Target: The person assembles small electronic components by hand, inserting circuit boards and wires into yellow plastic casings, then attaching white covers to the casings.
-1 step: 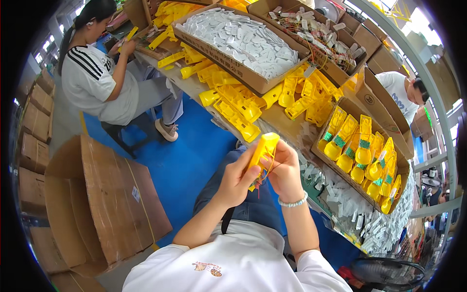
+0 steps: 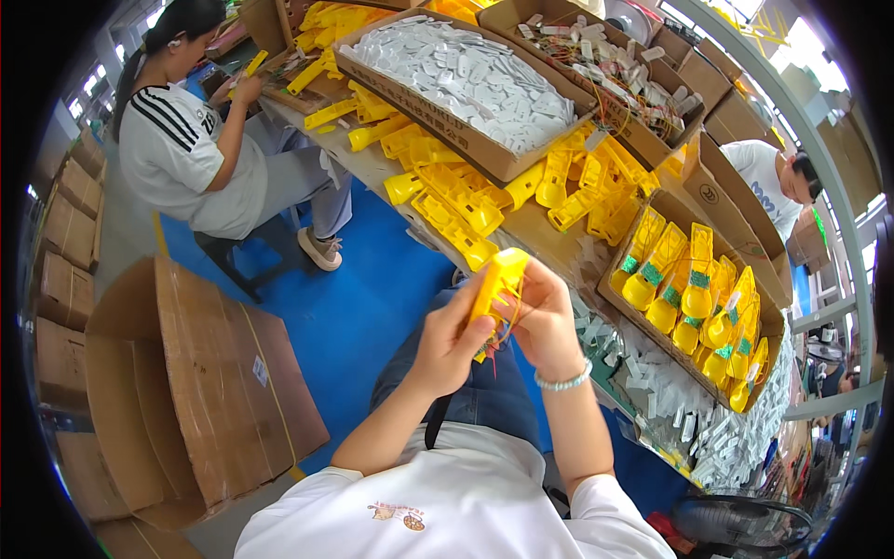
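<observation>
Over my lap I hold a yellow plastic housing (image 2: 504, 267), tilted with its broad end away from me. My left hand (image 2: 445, 341) grips its left side, the thumb lying along it. The fingers of my right hand (image 2: 548, 319) are bent against the other side, close to thin red and yellow wires (image 2: 507, 321) that come out of the housing. What the right fingertips pinch is partly hidden. A bit of green board shows by the lower end. Beyond my hands, several similar yellow housings (image 2: 456, 200) lie heaped on the table.
To the right, a carton (image 2: 694, 371) holds several wired yellow housings with green boards. White plastic parts fill a large box (image 2: 419, 110) at the back; wired parts fill another box (image 2: 643, 130). An open carton (image 2: 223, 391) stands at left. Co-workers (image 2: 182, 158) sit at far left and right.
The housing and both hands have shifted slightly away from me and to the left, and the housing's far end has turned a little. My grip stays the same.
</observation>
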Demonstrator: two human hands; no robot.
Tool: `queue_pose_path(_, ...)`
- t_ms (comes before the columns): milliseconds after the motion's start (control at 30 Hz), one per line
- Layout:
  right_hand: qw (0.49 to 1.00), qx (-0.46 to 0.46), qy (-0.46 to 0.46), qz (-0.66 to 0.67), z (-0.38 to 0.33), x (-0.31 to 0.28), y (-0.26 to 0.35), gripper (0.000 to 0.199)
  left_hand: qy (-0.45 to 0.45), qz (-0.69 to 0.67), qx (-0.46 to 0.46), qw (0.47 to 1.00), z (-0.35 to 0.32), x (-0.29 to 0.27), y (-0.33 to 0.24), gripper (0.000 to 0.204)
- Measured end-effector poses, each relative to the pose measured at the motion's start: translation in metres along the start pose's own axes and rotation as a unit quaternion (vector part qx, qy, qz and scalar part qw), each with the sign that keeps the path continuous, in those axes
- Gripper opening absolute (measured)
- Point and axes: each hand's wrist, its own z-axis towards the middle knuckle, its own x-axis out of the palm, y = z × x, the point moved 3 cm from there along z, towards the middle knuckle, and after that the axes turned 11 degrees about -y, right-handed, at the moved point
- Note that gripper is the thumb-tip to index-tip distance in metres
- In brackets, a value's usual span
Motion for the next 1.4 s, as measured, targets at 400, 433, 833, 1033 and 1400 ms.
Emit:
queue_pose_path(400, 0.703, -0.267, 0.036, -0.658, 0.239, 0.008, 0.066, 0.025, -0.076, -0.419, -0.125, 0.896, 0.029, -0.033, -0.014, 0.034)
queue_pose_path(433, 0.702, -0.271, 0.045, -0.657, 0.239, 0.014, 0.067, 0.025, -0.09, -0.426, -0.124, 0.892, 0.027, -0.034, -0.016, 0.032)
queue_pose_path(833, 0.977, -0.146, 0.044, -0.148, 0.07, 0.035, 0.086, 0.027, -0.09, -0.477, -0.161, 0.859, 0.07, -0.033, -0.035, 0.04)
queue_pose_path(1033, 0.993, -0.116, 0.011, -0.003, -0.006, 0.018, 0.039, 0.02, -0.097, -0.41, -0.125, 0.898, 0.062, -0.012, -0.048, 0.031)
queue_pose_path(1400, 0.967, -0.174, -0.048, -0.177, -0.031, 0.014, 0.046, 0.023, -0.08, -0.254, -0.146, 0.953, 0.042, 0.008, -0.058, 0.041)
